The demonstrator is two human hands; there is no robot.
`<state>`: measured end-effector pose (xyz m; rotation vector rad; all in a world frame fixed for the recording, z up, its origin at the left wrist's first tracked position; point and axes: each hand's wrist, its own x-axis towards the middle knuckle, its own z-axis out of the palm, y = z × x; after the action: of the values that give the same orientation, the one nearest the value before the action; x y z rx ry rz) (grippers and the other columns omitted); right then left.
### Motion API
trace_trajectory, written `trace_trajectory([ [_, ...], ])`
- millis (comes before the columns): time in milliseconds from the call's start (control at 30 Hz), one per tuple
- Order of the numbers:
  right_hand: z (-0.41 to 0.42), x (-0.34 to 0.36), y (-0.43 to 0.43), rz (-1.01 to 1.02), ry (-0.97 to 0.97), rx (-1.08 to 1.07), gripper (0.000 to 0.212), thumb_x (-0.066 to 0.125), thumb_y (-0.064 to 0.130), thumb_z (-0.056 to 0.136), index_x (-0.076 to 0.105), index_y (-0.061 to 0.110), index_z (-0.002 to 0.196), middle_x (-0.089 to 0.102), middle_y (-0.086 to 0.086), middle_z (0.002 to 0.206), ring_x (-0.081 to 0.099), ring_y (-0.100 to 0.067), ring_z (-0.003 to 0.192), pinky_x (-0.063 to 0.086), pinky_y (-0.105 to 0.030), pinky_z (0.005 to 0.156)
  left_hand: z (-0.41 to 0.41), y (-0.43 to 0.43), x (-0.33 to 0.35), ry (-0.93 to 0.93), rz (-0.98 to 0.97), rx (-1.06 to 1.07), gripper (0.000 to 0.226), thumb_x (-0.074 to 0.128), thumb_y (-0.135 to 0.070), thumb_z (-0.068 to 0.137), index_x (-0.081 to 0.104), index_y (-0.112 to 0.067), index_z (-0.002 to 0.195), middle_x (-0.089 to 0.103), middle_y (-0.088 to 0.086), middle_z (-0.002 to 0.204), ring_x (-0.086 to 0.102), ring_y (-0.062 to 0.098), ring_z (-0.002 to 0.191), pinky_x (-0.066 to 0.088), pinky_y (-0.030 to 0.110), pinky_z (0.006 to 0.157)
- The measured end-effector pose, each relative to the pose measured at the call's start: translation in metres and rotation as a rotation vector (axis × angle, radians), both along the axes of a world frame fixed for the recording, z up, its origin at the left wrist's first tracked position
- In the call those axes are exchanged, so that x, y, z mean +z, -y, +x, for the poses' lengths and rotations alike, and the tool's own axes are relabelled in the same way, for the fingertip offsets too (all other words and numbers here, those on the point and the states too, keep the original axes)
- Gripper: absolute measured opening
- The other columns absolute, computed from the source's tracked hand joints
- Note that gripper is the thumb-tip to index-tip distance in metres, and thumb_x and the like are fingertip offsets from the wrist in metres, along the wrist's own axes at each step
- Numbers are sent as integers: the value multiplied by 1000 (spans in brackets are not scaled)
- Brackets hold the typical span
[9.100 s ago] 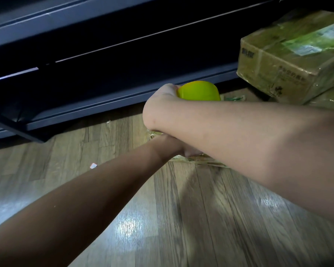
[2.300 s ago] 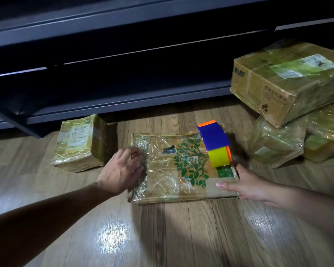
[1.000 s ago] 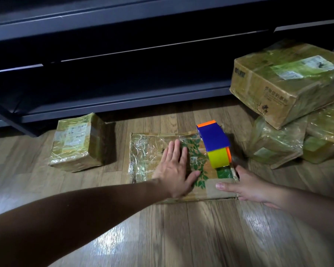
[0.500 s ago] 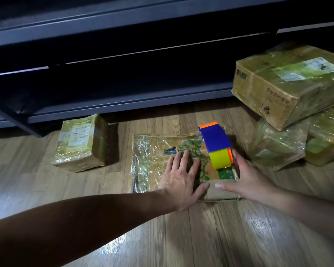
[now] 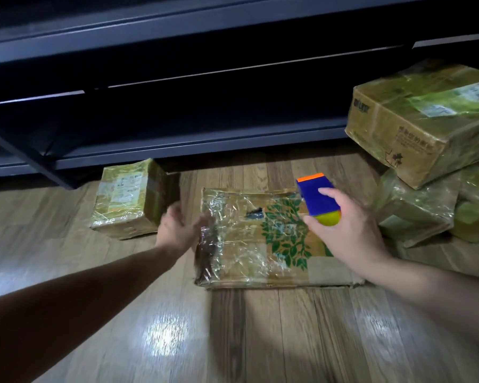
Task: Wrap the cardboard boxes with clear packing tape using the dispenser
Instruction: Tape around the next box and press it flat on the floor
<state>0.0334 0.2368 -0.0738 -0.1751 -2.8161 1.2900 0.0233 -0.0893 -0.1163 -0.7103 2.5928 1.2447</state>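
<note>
Right hand (image 5: 351, 230) grips the tape dispenser (image 5: 317, 199) above the flat cardboard box (image 5: 260, 239), centre frame. Left hand (image 5: 177, 230) spread wide at the box's left edge.

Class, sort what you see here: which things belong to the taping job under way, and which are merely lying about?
In use:
- flat cardboard box with green tree print
- blue, orange and yellow tape dispenser, held by right hand
- left hand at the box's edge

Lying about:
- small wrapped box
- stacked wrapped boxes
- dark shelf
</note>
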Motion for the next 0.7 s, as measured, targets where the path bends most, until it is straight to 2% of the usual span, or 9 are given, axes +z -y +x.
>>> trace_trajectory([
  [67,-4,1,2,-36,36,-21,63,81,30,82,54,27,139,63,-1,124,59,-21,106,50,-37,89,11,10,-8,185,300,58,107,76,-65,74,32,-22,161,61,8,137,62,30,122,54,54,103],
  [167,-10,3,3,-88,78,-78,68,82,22,81,51,26,141,61,-3,129,53,-19,107,39,-30,86,25,14,-19,180,245,-104,62,71,-59,90,54,-37,145,71,0,123,70,21,110,61,45,94],
  [233,-13,5,6,-125,103,-98,76,87,27,76,50,26,142,59,0,127,53,-18,108,40,-32,89,28,1,-17,134,242,-126,38,59,-48,103,57,-34,138,73,3,116,74,19,99,64,33,84],
  [267,-13,5,8,-144,106,-106,79,89,33,73,49,26,142,58,2,124,54,-17,109,43,-34,92,28,-5,-18,116,229,-134,43,54,-48,105,50,-34,146,71,6,125,72,24,106,63,36,86],
  [333,-16,5,13,-179,77,-149,73,89,38,73,52,25,136,59,5,120,57,-18,108,45,-37,94,26,-19,-17,92,179,-142,59,48,-50,107,30,-36,161,55,8,151,59,33,132,52,43,105],
  [433,-29,11,11,-269,30,-243,53,86,25,79,59,27,124,65,5,110,63,-20,104,49,-36,94,23,-27,-22,66,151,-100,66,42,-49,109,12,-36,166,33,5,168,38,33,150,35,45,119],
  [500,-40,19,5,-309,33,-274,48,85,18,79,62,27,121,67,6,105,64,-18,101,51,-36,93,22,-28,-27,33,125,-113,65,41,-49,109,13,-34,166,31,5,169,35,32,151,31,43,120],
  [633,-58,31,-14,-375,57,-344,45,83,13,79,68,14,122,68,-5,111,62,-10,84,45,-21,72,20,-26,-37,8,130,-158,64,41,-49,109,18,-31,165,36,6,166,39,29,149,32,40,120],
  [700,-65,34,-23,-419,113,-370,38,84,15,77,72,18,113,70,-9,113,63,-12,85,49,-26,76,19,-23,-44,-20,140,-170,63,42,-50,108,21,-31,164,38,6,164,42,29,148,34,45,122],
])
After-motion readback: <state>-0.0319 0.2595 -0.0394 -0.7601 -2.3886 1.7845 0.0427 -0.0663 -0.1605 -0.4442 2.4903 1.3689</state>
